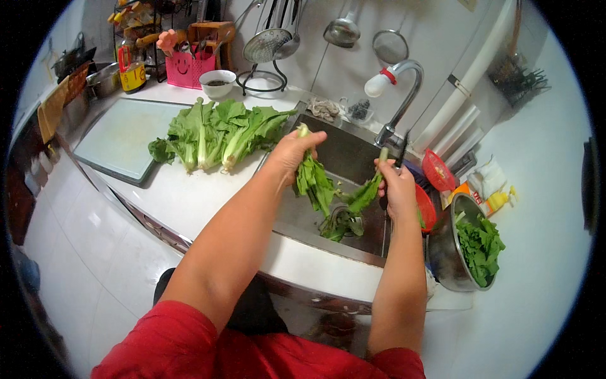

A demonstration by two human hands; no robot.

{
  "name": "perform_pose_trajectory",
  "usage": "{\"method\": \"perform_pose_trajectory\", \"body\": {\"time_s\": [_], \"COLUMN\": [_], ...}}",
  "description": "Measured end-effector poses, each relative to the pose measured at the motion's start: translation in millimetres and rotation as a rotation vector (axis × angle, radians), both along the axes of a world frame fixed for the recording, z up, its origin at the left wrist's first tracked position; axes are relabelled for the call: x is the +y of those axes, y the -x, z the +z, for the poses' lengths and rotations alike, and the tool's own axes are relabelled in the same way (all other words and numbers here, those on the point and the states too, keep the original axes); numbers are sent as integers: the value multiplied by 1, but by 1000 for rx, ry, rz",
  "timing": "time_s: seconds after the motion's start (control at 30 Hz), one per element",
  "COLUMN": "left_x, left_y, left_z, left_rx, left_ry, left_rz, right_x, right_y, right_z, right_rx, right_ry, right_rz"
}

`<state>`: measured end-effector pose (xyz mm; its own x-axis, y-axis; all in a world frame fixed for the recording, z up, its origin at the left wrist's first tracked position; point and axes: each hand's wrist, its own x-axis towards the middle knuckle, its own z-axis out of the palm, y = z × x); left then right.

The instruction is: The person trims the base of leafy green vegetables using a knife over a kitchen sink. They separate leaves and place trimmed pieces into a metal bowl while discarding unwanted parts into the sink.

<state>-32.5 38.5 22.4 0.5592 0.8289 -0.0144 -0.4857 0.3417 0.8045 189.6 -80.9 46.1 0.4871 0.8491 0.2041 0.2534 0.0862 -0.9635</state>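
Over the steel sink (326, 239) my left hand (296, 150) grips a bunch of leafy greens (315, 182) by its pale stem end, the leaves hanging down. To its right, my right hand (396, 184) pinches a single green leaf (367, 194) near its stalk. A dark knife (405, 149) is also in that hand, its blade pointing up and its handle partly hidden by the fingers. Loose leaves (336, 230) lie around the drain at the sink's bottom. Several heads of leafy greens (222, 135) rest on the white counter left of the sink.
A cutting board (132, 128) lies on the counter at far left. Above the sink arches a faucet (416, 90). Right of the sink are a red basket (438, 170) and a tilted metal pot (447, 251) holding greens. A white bowl (218, 84) stands by the wall.
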Motion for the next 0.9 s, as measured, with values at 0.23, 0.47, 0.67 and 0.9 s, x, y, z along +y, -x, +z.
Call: {"method": "perform_pose_trajectory", "body": {"time_s": [0.23, 0.47, 0.67, 0.9], "left_x": [-18, -30, -30, -33], "left_y": [-27, -34, -33, -40], "left_z": [-14, -12, -10, -8], "left_rx": [266, 219, 230, 577], "left_ry": [-417, -261, -353, -699], "left_rz": [-257, -425, -196, 178], "right_x": [-4, -3, -3, -1], "right_y": [13, 17, 26, 41], "right_z": [11, 8, 14, 13], "right_rx": [168, 170, 321, 454], "right_ry": [-86, -44, -62, -116], "right_rz": [132, 230, 217, 233]}}
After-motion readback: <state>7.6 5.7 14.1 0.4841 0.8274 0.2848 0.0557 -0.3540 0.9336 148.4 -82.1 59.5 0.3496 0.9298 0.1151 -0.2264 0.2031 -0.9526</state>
